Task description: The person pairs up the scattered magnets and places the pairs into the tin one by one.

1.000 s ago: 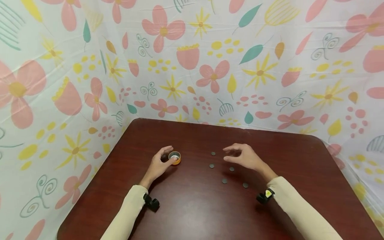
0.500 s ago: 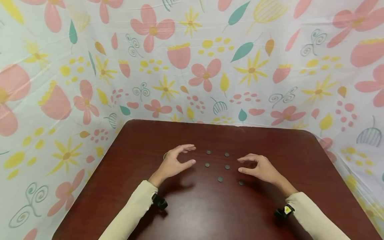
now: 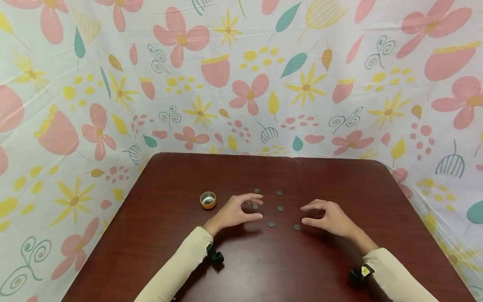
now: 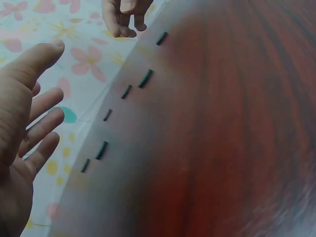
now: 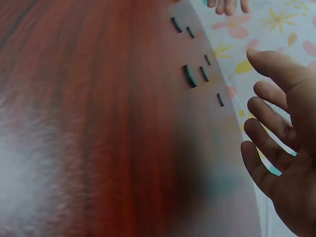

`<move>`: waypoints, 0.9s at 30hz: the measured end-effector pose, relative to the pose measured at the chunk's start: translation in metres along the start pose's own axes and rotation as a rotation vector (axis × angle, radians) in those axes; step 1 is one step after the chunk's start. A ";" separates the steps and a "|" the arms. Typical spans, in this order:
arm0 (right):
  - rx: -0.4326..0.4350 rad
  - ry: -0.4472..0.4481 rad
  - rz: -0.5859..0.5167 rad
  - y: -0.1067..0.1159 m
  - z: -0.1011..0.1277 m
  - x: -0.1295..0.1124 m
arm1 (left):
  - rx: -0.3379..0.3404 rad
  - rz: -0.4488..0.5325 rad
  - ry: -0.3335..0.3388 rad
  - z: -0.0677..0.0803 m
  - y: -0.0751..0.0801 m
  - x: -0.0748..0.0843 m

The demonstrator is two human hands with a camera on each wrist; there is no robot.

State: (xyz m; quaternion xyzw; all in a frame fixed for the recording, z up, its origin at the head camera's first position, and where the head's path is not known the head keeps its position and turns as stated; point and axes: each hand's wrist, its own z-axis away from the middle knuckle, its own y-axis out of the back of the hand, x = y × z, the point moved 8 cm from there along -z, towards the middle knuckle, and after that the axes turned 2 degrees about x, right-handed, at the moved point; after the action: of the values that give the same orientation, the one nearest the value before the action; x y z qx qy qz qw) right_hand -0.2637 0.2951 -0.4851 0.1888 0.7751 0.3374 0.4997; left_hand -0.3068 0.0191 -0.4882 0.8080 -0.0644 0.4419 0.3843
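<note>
Several small dark round discs lie apart on the table, among them a front right disc [image 3: 297, 227] and a back right disc [image 3: 279, 193]. My left hand [image 3: 237, 211] reaches over the left side of the group, its fingers loosely curved and holding nothing; its fingers partly overlap the left discs in the head view. To the right of the discs, my right hand [image 3: 328, 217] hovers with thumb and fingers apart, nothing between them. A small round orange tin [image 3: 208, 205], open at the top with a silvery inside, stands left of my left hand; something dark shows at its bottom.
The dark red-brown table [image 3: 241, 268] has rounded far corners. A flower-printed cloth [image 3: 249, 54] hangs behind it and along the left side. Each wrist carries a black camera strap, such as the left wrist camera [image 3: 216, 255].
My left hand has moved right, away from the tin to the discs, and the tin now shows fully. My right hand has drawn right and toward me, uncovering a back disc.
</note>
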 end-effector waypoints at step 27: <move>-0.084 0.086 0.105 -0.034 0.004 0.002 | -0.090 -0.110 0.056 -0.004 -0.046 -0.018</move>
State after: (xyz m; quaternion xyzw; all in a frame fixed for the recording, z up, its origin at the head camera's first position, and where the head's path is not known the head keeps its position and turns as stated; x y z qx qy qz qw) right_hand -0.2597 0.2739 -0.5113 0.1933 0.7701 0.4031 0.4551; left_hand -0.2998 0.0497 -0.5265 0.7796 -0.0291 0.4393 0.4454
